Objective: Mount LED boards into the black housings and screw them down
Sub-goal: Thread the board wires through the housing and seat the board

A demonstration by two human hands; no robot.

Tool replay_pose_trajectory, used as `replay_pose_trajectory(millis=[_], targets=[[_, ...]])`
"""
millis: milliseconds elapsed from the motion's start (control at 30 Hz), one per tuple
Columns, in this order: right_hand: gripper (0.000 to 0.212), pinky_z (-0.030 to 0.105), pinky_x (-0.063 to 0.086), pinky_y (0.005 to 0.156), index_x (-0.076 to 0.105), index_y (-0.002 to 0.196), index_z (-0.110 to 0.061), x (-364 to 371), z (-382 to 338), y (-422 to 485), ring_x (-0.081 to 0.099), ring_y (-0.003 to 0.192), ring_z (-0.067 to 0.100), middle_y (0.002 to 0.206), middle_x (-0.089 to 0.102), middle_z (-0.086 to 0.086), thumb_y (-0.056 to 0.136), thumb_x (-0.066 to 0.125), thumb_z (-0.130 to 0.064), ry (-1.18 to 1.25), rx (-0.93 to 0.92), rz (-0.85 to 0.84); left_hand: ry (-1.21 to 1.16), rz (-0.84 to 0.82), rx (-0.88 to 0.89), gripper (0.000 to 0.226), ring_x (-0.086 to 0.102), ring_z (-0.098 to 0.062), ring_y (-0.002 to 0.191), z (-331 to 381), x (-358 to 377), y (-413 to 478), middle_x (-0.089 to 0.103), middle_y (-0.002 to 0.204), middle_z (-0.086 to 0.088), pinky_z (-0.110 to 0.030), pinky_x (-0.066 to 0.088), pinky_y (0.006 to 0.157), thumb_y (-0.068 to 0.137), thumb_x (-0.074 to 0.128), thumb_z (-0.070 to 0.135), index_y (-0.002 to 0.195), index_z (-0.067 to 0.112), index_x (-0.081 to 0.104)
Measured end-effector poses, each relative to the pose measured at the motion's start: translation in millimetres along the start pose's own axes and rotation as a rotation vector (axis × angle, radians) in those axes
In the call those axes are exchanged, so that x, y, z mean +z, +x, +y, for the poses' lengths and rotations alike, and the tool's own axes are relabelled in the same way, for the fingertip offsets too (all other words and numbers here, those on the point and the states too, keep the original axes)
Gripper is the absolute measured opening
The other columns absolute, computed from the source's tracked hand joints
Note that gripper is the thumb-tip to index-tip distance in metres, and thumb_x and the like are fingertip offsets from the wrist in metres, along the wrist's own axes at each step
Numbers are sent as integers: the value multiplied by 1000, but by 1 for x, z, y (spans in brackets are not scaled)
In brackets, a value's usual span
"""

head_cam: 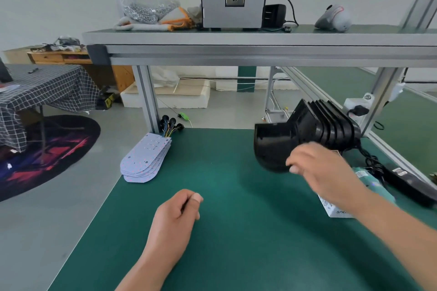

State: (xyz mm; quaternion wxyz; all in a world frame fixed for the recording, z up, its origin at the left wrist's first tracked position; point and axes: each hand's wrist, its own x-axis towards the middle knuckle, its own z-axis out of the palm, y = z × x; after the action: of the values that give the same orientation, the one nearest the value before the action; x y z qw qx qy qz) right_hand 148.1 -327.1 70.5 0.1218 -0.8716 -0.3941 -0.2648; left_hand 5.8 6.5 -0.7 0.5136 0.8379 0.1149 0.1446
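A black housing [272, 146] is lifted off the green mat [224, 231], and my right hand [316, 168] grips its lower right edge. Behind it, several more black housings [328, 123] lean in a row against the frame post. At the mat's left edge a fanned stack of white LED boards [144, 158] lies flat, with a bundle of coloured wires [170, 125] at its far end. My left hand [179, 212] rests on the mat in a loose fist, thumb on top, holding nothing that I can see.
A teal electric screwdriver [373, 182] and a small white box [335, 208] lie on the right, partly under my right forearm, beside a black cable and power brick [406, 179]. The upper shelf carries a grey screw feeder [233, 4] and a bag of screws [146, 9].
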Motion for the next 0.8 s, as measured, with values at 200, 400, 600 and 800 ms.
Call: replay_pose_trajectory(millis=[200, 400, 600, 800], targets=[[3, 32, 49, 55, 73, 95, -17, -1, -85, -69, 57, 78, 16, 97, 64, -7, 94, 75, -19, 103, -92, -104, -53, 41, -23, 38, 45, -8, 58, -1, -2, 4, 67, 78, 2, -32, 44, 58, 93, 54, 60, 98, 25, 67], [10, 23, 44, 44, 74, 87, -26, -15, -106, -91, 56, 69, 13, 86, 64, -11, 89, 65, -29, 138, -138, -125, -1, 204, -3, 12, 42, -6, 50, -6, -13, 19, 66, 76, 6, -28, 42, 50, 102, 60, 44, 100, 35, 68], [19, 15, 40, 50, 72, 90, -40, -28, -115, -96, 53, 69, 3, 83, 61, -19, 102, 57, -42, 118, -215, -220, 348, 548, 6, 16, 50, -32, 117, -10, -56, 75, 65, 123, -6, -46, 44, 97, 101, 63, 28, 115, 27, 71], [15, 25, 52, 83, 67, 96, -26, -43, -117, -102, 63, 87, 7, 89, 60, -16, 100, 55, -34, 314, -164, -374, 513, 525, -330, 60, 37, -45, 136, -38, -84, 125, 46, 147, -28, -56, 35, 112, 101, 62, 45, 140, 0, 55]])
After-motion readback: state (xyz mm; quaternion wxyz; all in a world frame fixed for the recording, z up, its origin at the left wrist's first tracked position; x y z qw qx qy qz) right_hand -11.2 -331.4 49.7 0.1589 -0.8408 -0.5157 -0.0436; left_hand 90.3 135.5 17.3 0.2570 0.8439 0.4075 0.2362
